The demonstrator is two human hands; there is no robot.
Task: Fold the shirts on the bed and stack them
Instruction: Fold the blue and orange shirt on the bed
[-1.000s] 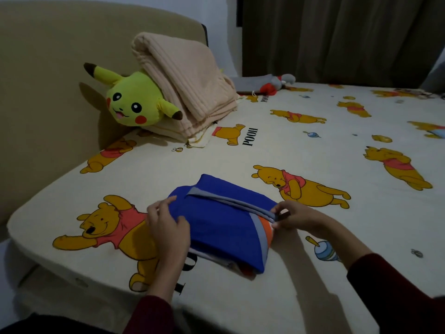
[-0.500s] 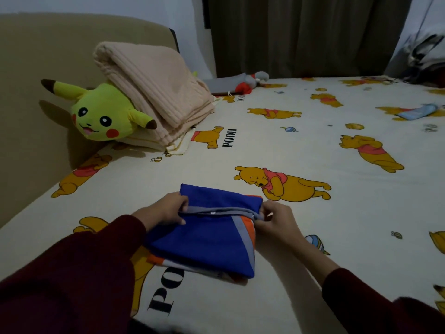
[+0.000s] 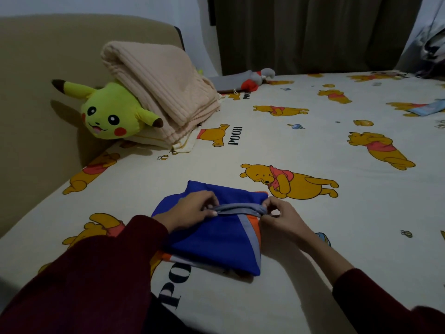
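Note:
A folded blue shirt (image 3: 216, 239) with grey and orange trim lies on the bed (image 3: 277, 285) near its front edge. A grey band of the shirt runs across its top fold. My left hand (image 3: 190, 210) pinches the left end of that band, fingers curled over it. At the band's right end, my right hand (image 3: 281, 216) pinches the cloth between thumb and fingertips. Both hands rest on the shirt.
A yellow plush toy (image 3: 108, 114) and a folded beige blanket (image 3: 159, 88) lean on the headboard at the back left. A grey and red cloth item (image 3: 250, 80) lies by the dark curtain (image 3: 313, 32). A small blue cloth (image 3: 426, 108) lies at the far right.
My left hand moved from the shirt's left side up to the grey band. The camera view shifted, and my hands now hold the band a little closer together.

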